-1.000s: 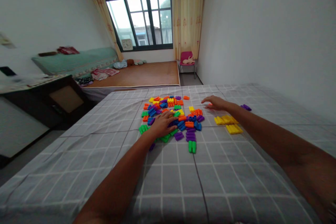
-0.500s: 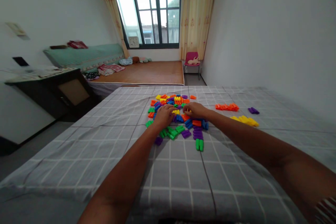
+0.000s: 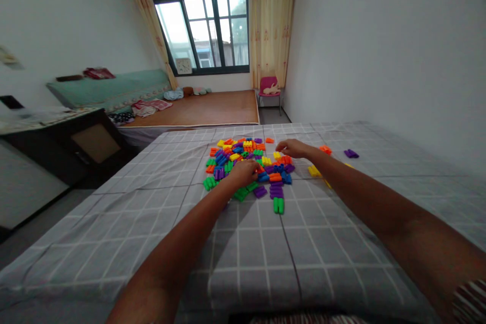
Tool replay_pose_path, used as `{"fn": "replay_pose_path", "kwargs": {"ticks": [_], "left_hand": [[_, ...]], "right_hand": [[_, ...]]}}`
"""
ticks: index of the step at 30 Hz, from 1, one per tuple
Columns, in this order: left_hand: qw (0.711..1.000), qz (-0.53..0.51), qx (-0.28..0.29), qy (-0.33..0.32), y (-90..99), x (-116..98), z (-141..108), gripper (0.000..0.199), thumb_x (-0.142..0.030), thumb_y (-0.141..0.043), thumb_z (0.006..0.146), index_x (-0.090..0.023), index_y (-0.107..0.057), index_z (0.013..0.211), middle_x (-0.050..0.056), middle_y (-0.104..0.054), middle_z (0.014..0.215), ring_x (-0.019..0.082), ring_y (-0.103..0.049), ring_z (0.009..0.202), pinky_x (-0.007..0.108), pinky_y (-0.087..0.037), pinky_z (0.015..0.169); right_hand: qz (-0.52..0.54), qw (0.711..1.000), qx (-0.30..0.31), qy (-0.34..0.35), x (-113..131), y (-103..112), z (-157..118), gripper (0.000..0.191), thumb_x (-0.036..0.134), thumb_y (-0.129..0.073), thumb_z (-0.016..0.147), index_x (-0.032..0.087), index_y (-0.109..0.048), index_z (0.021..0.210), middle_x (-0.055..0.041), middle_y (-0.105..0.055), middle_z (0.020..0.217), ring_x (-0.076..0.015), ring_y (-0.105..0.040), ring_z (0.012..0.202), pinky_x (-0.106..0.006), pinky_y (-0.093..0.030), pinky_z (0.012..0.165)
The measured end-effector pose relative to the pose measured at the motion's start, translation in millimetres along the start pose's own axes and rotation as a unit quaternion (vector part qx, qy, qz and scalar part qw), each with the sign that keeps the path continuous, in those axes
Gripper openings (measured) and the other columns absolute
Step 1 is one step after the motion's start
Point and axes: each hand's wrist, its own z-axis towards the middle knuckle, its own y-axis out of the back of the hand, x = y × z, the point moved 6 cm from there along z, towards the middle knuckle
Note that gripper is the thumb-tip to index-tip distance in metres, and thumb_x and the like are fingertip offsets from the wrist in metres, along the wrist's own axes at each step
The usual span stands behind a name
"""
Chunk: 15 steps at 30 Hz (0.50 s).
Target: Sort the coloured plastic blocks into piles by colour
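Observation:
A heap of small plastic toy building blocks in several colours (image 3: pixel 235 157) lies on the checked cloth. My left hand (image 3: pixel 245 173) is over the near side of it, fingers curled down. An orange patch shows at its fingertips, but what they grip is hidden. My right hand (image 3: pixel 295 148) is just right of the heap, thumb and fingers pinched on a yellow block (image 3: pixel 277 155). Beyond my right forearm, an orange row of blocks (image 3: pixel 325 150) and a yellow group of blocks (image 3: pixel 314 171) are partly covered. A green block (image 3: pixel 278 205) lies at the heap's near end.
The grey checked cloth (image 3: pixel 258 253) covers the whole surface before me. A purple block (image 3: pixel 351 153) lies apart at the right. Beyond stand a low bed (image 3: pixel 212 106), a pink chair (image 3: pixel 269 82) and a window. A dark cabinet (image 3: pixel 83 142) is at the left.
My right hand has moved right, away from the heap, with the yellow block. My left hand has shifted toward the heap's near middle. The view has turned slightly right.

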Motion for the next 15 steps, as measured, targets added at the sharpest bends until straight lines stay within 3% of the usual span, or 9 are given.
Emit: {"fn": "replay_pose_path", "kwargs": {"ticks": [3,6,10,12,15], "left_hand": [[0.999,0.029,0.009,0.033,2.0,3.6,2.8,0.019,-0.026,-0.054,0.082,-0.019,-0.068,0.092,0.011,-0.068,0.095,0.025,-0.064,0.089,0.033,-0.047,0.079],[0.996,0.021,-0.015,0.082,4.3,8.0,10.1,0.021,-0.033,-0.05,0.087,-0.018,-0.066,0.09,0.011,-0.068,0.092,0.024,-0.064,0.087,0.032,-0.047,0.076],[0.979,-0.089,-0.079,0.166,8.9,16.6,23.2,0.027,-0.032,-0.042,0.092,-0.018,-0.063,0.083,0.007,-0.065,0.079,0.02,-0.062,0.079,0.029,-0.046,0.071],[0.951,-0.226,-0.097,0.185,7.3,17.2,29.5,0.028,-0.033,-0.042,0.093,-0.017,-0.064,0.086,0.004,-0.063,0.074,0.017,-0.061,0.071,0.028,-0.047,0.067],[0.854,-0.469,-0.085,0.208,-3.3,12.4,37.5,0.025,-0.037,-0.049,0.09,-0.016,-0.063,0.095,0.0,-0.059,0.071,0.012,-0.057,0.06,0.026,-0.049,0.062]], "right_hand": [[-0.01,0.999,0.034,-0.022,-18.4,-8.3,-13.4,0.037,0.013,-0.055,0.08,0.022,-0.07,0.113,-0.0051,-0.071,0.114,-0.0203,-0.066,0.102,-0.028,-0.05,0.087],[-0.016,0.999,0.024,-0.035,-20.8,-18.1,-21.9,0.043,0.019,-0.064,0.075,0.025,-0.067,0.118,-0.0049,-0.071,0.114,-0.0227,-0.066,0.101,-0.03,-0.051,0.085],[0.02,1.0,-0.011,-0.001,-8.9,-17.5,-28.4,0.051,0.022,-0.07,0.07,0.024,-0.065,0.121,-0.0051,-0.069,0.117,-0.022,-0.066,0.102,-0.028,-0.05,0.085],[0.04,0.998,-0.047,0.014,-6.2,-10.2,-32.6,0.049,0.025,-0.07,0.072,0.022,-0.064,0.121,-0.0062,-0.069,0.115,-0.0217,-0.066,0.1,-0.028,-0.049,0.084],[0.077,0.994,-0.079,0.009,-12.0,-2.1,-40.7,0.034,0.033,-0.069,0.075,0.023,-0.069,0.108,-0.0044,-0.072,0.105,-0.0203,-0.066,0.093,-0.028,-0.049,0.079]]}}
